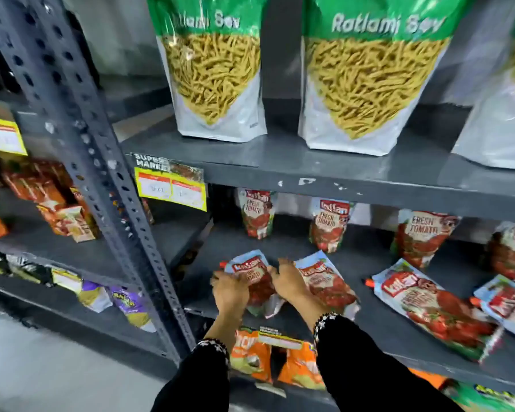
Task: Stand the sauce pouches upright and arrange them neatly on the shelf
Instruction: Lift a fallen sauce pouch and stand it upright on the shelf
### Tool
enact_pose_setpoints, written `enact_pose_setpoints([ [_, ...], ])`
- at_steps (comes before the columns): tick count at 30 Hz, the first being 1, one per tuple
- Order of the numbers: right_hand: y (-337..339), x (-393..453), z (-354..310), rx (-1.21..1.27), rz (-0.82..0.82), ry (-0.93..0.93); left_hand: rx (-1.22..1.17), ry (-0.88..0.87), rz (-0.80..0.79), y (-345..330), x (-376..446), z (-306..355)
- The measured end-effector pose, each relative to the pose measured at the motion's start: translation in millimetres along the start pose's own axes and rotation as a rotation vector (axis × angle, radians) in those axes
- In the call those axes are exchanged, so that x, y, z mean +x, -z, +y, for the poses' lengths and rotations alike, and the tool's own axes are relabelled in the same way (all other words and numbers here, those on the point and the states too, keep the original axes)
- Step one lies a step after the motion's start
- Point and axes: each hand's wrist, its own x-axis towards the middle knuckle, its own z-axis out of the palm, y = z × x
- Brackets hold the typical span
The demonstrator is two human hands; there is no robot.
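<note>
Red tomato sauce pouches fill the dark grey middle shelf (pixel 369 251). Several stand upright along the back, such as one (pixel 257 214) at the left and another (pixel 330 224) beside it. Others lie flat at the front: one (pixel 254 281) under my hands, a second (pixel 329 285) just right of it, a third (pixel 434 307) further right. My left hand (pixel 229 288) grips the left edge of the leftmost flat pouch. My right hand (pixel 289 279) holds its right edge, fingers curled over it. Both sleeves are black.
Large green-and-white Ratlami Sev bags (pixel 217 69) stand on the shelf above. A perforated steel upright (pixel 101 162) divides this bay from snack packets (pixel 69 215) at the left. Orange packets (pixel 250 355) sit on the shelf below. A yellow price tag (pixel 170 188) hangs from the upper shelf edge.
</note>
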Motion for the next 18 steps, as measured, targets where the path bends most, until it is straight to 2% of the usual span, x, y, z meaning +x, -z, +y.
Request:
enact_pose_setpoints([
  [3,-3,11,-4,0.158,-0.082,-0.193,-0.096,0.16,-0.118,-3,29,-5],
  [6,-6,21,-3,0.401,-0.086,-0.342,-0.166,0.171,-0.209,-22,70,-25],
  [8,-14,32,5,0.531,-0.064,-0.336,-0.135,0.133,-0.162,-17,72,-21],
  [12,-17,33,-3,0.835,-0.018,-0.254,-0.071,-0.131,-0.105,15,60,11],
  [15,-21,30,-20,0.933,0.071,-0.116,-0.044,-0.316,-0.056,27,67,15],
  [18,-34,29,-24,0.925,0.065,-0.081,0.013,-0.331,-0.059,32,67,9],
])
